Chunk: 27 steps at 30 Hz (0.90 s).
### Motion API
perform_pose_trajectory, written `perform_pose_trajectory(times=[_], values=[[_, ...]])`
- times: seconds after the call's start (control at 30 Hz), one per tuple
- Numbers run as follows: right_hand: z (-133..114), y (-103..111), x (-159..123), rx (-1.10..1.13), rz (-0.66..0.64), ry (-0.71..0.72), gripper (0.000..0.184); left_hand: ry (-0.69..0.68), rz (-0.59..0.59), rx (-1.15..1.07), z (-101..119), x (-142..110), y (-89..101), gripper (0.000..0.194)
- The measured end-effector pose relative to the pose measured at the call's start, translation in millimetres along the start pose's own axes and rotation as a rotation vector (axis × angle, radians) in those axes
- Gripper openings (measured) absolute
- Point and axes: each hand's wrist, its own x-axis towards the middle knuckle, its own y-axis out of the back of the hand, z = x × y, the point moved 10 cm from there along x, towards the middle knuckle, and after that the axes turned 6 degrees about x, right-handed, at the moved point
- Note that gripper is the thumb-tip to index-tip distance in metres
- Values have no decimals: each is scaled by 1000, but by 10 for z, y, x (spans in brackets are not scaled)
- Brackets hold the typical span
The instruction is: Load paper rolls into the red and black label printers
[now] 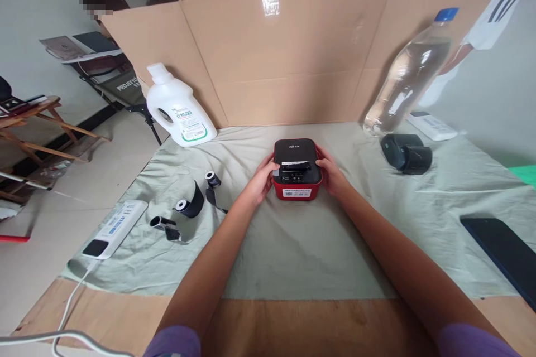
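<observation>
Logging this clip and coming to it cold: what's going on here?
A person has both hands on a small red box with a black top, the left hand on one side and the right hand on the other. The box is on a pale green cloth. To its left are small dark rolls and a white jug; to its right, a clear bottle with a blue cap.

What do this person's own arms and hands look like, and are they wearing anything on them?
Both the left hand and right hand are bare, without gloves. The forearms are uncovered, with no watch or bracelet visible. Plain-looking purple fabric sleeves end near the elbows.
</observation>
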Motion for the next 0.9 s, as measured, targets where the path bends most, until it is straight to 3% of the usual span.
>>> perform_pose_trajectory(times=[0.2, 0.27, 0.33, 0.47, 0.6, 0.73, 0.9], values=[[62, 170, -40, -115, 103, -7, 57, 1, 46, 70, 49, -15, 40, 63], [44, 270, -168, -193, 170, -18, 56, 20, 96, 153, 61, -72, 95, 58], [-13, 273, -347, -293, 140, -1, 58, 8, 142, 208, 65, -164, 137, 52], [-74, -14, -684, -626, -127, 82, 84, -157, 145, 177, 82, -359, 93, 47], [-145, -379, -594, -888, -152, 257, 93, -267, 137, 202, 244, -383, 144, 44], [-122, -1013, -42, -848, -182, 347, 93, -348, 268, 264, 807, -249, 661, 44], [130, -2042, 671, -762, -299, 400, 96, -440, 462, 328, 1517, -179, 1681, 46]])
